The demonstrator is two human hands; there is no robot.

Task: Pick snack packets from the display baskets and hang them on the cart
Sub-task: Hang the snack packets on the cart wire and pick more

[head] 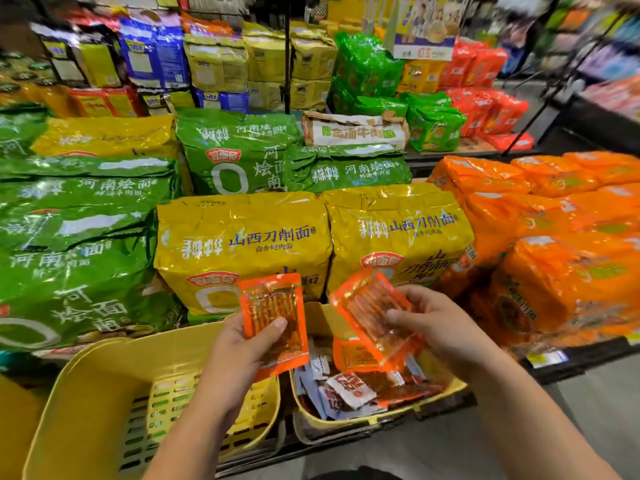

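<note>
left hand [239, 355]: my thumb pinches an orange packet [277, 303], lower centre.
right hand [443, 327]: my fingers grip a second orange packet [367, 306], just right of it, over the yellow basket [398, 415].

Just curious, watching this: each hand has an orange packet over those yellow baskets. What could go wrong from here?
The right hand holds its tilted orange packet by one side only; the glossy wrapper could slip back into the yellow basket. A second orange packet sits right under it and might get dragged out. The left hand also grips an upright orange packet, so neither hand is free to catch anything.
</note>
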